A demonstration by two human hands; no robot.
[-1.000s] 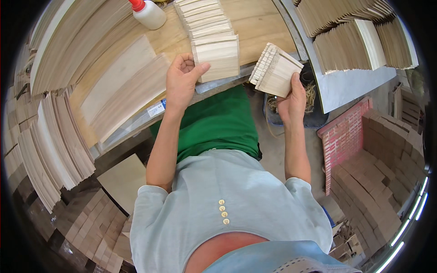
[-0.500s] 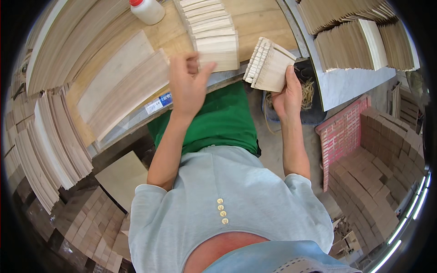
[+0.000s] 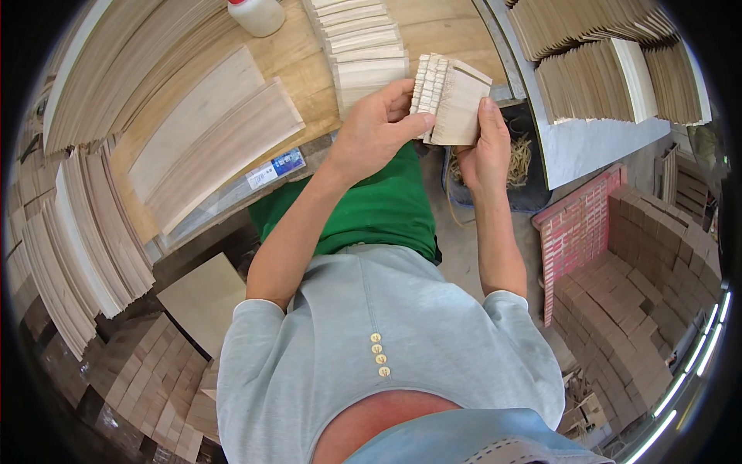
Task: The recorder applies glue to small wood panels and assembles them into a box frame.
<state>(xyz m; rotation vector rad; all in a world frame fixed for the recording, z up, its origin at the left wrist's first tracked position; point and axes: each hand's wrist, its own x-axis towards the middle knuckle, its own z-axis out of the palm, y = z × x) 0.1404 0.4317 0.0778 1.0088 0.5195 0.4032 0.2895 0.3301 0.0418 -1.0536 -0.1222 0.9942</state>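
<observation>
The head view looks straight down on a person in a pale grey-blue buttoned shirt (image 3: 386, 348) and green trousers (image 3: 379, 209), forearms reaching up toward a workbench. A second ago the two hands were apart: the left rested on the row of slats on the bench while the right alone held the bundle out to the side. Now the left hand (image 3: 371, 131) has come off the bench and met the right hand (image 3: 481, 151) in front of the body, and both close on the small bundle of thin, pale wooden slats (image 3: 452, 97), held edge-up between them just past the bench edge. The left thumb and fingers pinch the bundle's ragged left edge, curled tight around it; the right hand clasps the flat right face and lower corner, fingers wrapped behind. That shift reads as the handling passing from the bench stack to the bundle itself, probably squaring or counting its pieces.

Just beyond the hands lies a long overlapping row of cream wooden slats (image 3: 363, 54) on the light wooden workbench (image 3: 301, 62), with two broad veneer sheets (image 3: 209, 139) to the left and a white plastic glue bottle (image 3: 257, 14) at the far edge. Below the right hand sits a dark bin of wood shavings (image 3: 525, 166). Stacks of veneer strips (image 3: 595, 69) fill the grey shelf beyond.
</observation>
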